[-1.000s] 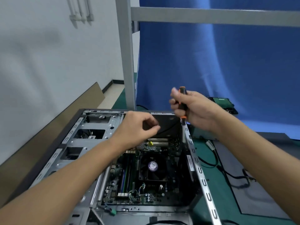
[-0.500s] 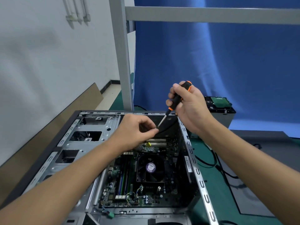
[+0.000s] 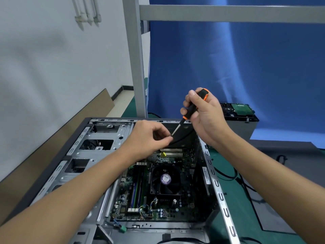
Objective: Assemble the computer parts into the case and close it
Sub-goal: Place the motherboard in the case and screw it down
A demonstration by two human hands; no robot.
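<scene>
Half built: motherboard (image 3: 140, 196) in open case (image 3: 218, 187); left hand (image 3: 149, 140) pinches a screw (image 3: 171, 136), right hand (image 3: 205, 115) clamps screwdriver (image 3: 191, 110); drive (image 3: 241, 110) at two o'clock waits.

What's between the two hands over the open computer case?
Only the screwdriver: the right hand grips its handle, and its shaft tip meets what looks like a small screw pinched by the left hand. Head view.
</scene>
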